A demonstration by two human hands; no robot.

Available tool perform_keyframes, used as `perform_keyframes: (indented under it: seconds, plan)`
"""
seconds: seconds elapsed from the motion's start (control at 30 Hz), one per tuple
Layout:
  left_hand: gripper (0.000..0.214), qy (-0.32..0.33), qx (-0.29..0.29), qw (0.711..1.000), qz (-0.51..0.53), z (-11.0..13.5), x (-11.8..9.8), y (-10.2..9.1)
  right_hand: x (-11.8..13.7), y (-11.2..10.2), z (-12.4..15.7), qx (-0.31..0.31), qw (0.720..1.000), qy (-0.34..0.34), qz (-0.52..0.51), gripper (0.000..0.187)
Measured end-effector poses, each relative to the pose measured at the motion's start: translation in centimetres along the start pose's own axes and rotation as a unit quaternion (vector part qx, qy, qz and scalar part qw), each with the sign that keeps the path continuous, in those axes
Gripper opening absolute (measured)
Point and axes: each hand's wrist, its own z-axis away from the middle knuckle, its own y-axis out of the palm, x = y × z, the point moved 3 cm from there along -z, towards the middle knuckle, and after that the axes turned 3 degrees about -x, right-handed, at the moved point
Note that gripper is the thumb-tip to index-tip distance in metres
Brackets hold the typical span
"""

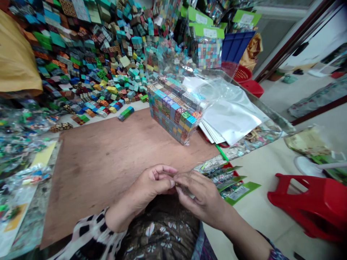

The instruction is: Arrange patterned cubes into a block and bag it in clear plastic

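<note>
My left hand (pixel 155 182) and my right hand (pixel 199 191) meet above my lap at the front edge of the brown board (pixel 114 155). The fingertips of both are pinched together at one spot. Whatever lies between them is too small or too hidden to make out. Beyond the hands, a clear plastic bag (pixel 173 119) packed with rows of small colourful patterned cubes stands on the board, its top loose and open. A short stick of joined cubes (pixel 126 113) lies on the board's far edge.
A large heap of patterned cubes (pixel 94 68) fills the back. White sheets and clear plastic bags (pixel 230 112) lie at right, above green-topped packets (pixel 238 193). A red stool (pixel 311 202) stands on the floor. Bagged small pieces (pixel 24 144) cover the left side.
</note>
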Motion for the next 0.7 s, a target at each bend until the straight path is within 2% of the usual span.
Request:
perform_keyframes:
  seconds: [0.1,0.2,0.33,0.7]
  plan:
    - [0.039,-0.011,-0.02,1.0,0.003,0.2,-0.2,0.1,0.1,0.2,0.0,-0.01,1.0,-0.002,0.016,0.034]
    - [0.037,-0.017,-0.038,0.999,0.014,0.2,-0.3,0.3,0.1,0.7,0.0,-0.01,0.999,0.028,0.032,0.026]
    - [0.033,-0.013,-0.052,0.998,0.036,0.0,-0.2,0.3,0.3,1.4,-0.1,-0.041,0.996,0.056,0.061,0.02]
    - [0.025,0.004,-0.066,0.996,0.063,-0.5,0.4,0.0,0.3,2.2,-0.3,-0.102,0.989,0.041,0.099,0.021]
